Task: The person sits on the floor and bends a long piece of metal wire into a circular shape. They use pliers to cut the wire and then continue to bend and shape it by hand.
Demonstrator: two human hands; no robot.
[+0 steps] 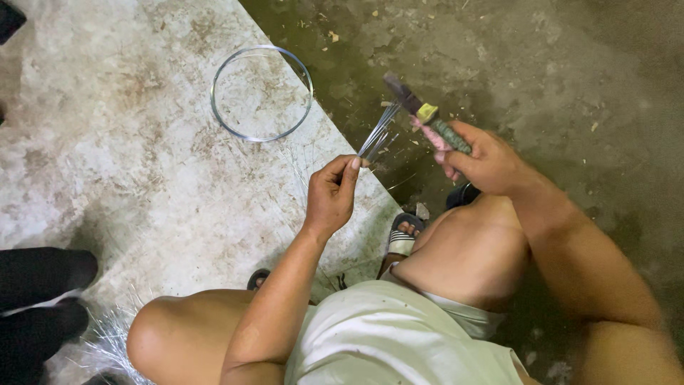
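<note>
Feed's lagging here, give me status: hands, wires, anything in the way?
Left hand pinching wire bundle. Right hand gripping pliers beside the wire tips. Wire coil lies apart on the slab; nothing between.
</note>
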